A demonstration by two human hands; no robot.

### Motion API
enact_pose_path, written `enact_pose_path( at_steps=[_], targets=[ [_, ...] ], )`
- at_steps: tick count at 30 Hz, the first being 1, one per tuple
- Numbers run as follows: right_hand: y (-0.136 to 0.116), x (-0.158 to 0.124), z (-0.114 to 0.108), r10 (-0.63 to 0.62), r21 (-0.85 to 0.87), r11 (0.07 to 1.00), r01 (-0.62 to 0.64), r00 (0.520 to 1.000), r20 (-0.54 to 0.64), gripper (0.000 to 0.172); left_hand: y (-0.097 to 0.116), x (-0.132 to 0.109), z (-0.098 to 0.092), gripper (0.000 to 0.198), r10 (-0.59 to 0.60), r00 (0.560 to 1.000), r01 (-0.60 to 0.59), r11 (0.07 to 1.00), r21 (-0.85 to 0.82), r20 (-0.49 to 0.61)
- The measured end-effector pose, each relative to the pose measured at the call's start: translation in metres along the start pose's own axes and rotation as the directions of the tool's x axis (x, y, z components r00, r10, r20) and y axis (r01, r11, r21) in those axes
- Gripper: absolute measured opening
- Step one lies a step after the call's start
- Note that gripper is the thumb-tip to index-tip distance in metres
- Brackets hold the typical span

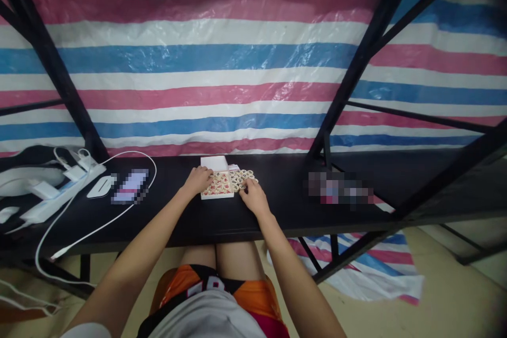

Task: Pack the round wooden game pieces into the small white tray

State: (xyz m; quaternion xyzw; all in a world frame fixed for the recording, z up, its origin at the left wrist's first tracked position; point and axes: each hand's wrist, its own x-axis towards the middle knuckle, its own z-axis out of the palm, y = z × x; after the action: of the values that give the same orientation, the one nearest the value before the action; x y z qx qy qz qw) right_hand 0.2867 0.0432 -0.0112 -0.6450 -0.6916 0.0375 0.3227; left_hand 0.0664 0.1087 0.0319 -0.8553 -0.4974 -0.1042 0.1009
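Observation:
A small white box [217, 195] stands on the black table, filled with round xiangqi pieces [220, 182] marked in red. My left hand [198, 180] lies at the box's left side, its bent fingers gripping the upper left rim. Just right of the box, loose xiangqi pieces [237, 177] with dark markings lie in a cluster. Over the near edge of that cluster is my right hand [254, 196], thumb and fingers curled around a piece that they largely cover. Behind the box sits a white lid or second tray [214, 162].
To the left are a phone [130, 187], a white flat device [101, 186], a power strip [65, 195] with plugs, and a looping white cable [99, 229]. Blurred items [336, 188] lie right. Black metal posts [348, 79] and striped sheeting [209, 58] stand behind.

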Motion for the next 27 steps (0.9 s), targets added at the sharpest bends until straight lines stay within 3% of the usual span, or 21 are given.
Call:
enact_pose_path(
  at_steps=[9,12,15,18,20,24,27],
  targets=[
    [0.008,0.0,0.004,-0.008,0.111,0.994,0.006,1.0,0.012,0.011,0.001,0.002,0.0,0.024,0.041,0.999,-0.04,0.998,0.039,-0.029],
    [0.008,0.001,0.003,-0.006,0.181,0.983,0.013,0.999,-0.043,0.014,0.004,0.0,-0.004,0.02,0.048,0.998,-0.047,0.999,0.018,-0.045],
    [0.001,0.001,-0.001,-0.051,0.284,0.955,0.084,0.991,-0.122,0.017,0.015,-0.004,-0.011,0.015,0.106,0.986,-0.127,0.977,-0.173,-0.128],
    [-0.008,0.001,-0.006,-0.109,0.429,0.891,0.15,0.987,-0.118,0.024,0.038,-0.008,-0.015,0.017,0.218,0.952,-0.292,0.864,-0.41,-0.216],
    [-0.011,0.0,-0.008,-0.111,0.533,0.834,0.142,0.99,-0.09,0.027,0.055,-0.01,-0.016,0.017,0.279,0.927,-0.369,0.798,-0.477,-0.25],
    [-0.006,0.001,-0.008,-0.017,0.633,0.772,0.064,0.997,-0.08,0.026,0.072,-0.007,-0.011,0.02,0.305,0.911,-0.407,0.77,-0.491,-0.277],
    [0.009,0.003,-0.008,0.149,0.568,0.82,-0.062,0.983,-0.108,0.02,0.058,-0.003,-0.006,0.028,0.254,0.927,-0.36,0.814,-0.457,-0.277]
  ],
)
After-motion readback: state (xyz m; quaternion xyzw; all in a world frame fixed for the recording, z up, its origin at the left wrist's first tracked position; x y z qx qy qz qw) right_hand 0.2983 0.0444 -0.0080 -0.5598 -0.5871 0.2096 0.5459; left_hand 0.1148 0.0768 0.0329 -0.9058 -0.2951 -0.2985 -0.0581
